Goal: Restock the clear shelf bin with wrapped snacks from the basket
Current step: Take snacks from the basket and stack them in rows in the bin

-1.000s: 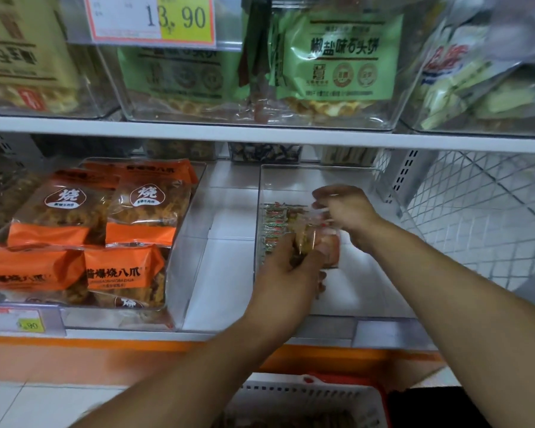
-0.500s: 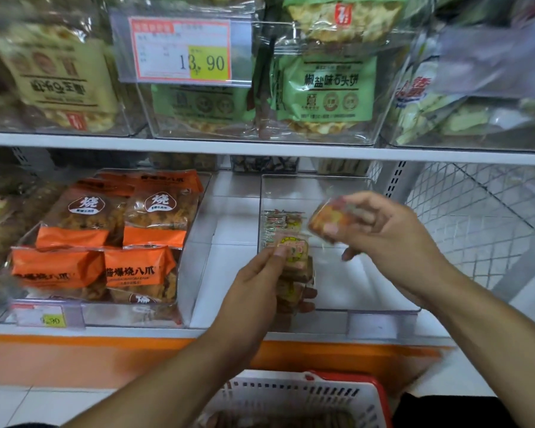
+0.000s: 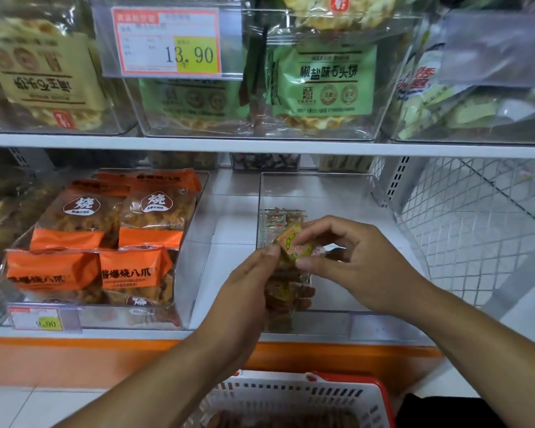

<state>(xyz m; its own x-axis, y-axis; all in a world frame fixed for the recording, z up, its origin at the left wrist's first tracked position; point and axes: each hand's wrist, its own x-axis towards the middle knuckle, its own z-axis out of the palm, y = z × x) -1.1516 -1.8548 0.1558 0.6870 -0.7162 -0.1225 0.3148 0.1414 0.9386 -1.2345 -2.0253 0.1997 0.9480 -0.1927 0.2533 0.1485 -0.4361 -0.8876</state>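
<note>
The clear shelf bin (image 3: 380,193) stands on the lower shelf, with a short row of small wrapped snacks (image 3: 274,219) along its left wall. My left hand (image 3: 247,288) grips a stack of wrapped snacks (image 3: 286,291) over the bin's front left part. My right hand (image 3: 349,261) pinches the top yellow wrapped snack (image 3: 292,247) of that stack between thumb and fingers. The white basket (image 3: 294,393) with a red rim sits below the shelf at the bottom edge, with more brown snacks inside.
A clear bin of orange snack bags (image 3: 105,242) stands to the left with a price tag (image 3: 40,319). The upper shelf (image 3: 260,145) holds bins of green and beige packets close above. A white wire mesh panel (image 3: 476,230) closes off the right.
My right hand has come back from holding one snack up on the right and now pinches the top snack of the stack in my left hand. The view has tilted up slightly.
</note>
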